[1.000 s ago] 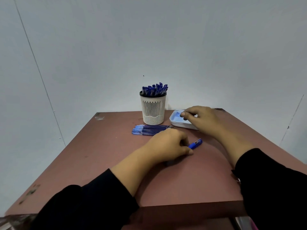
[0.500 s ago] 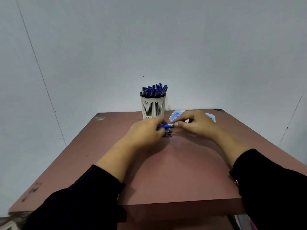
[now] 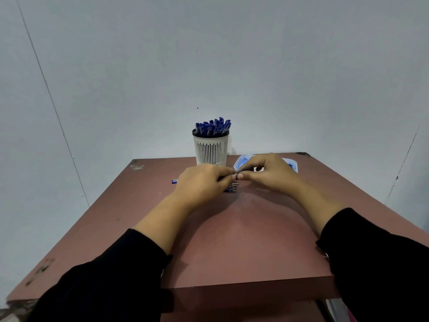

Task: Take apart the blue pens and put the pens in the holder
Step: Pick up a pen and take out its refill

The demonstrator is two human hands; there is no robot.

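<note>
Just in front of the holder (image 3: 210, 147), the left hand (image 3: 200, 182) grips a pen (image 3: 235, 175) while the right hand (image 3: 267, 173) pinches its tip, which, being small, could slip and roll off the table (image 3: 243, 240).

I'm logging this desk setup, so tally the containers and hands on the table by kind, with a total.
Pen holder, white slotted, stuffed with blue pens: 1
Shallow tray, pale blue: 1
Hands, left hand and right hand, both pinching one pen between them: 2
Total: 4
</note>
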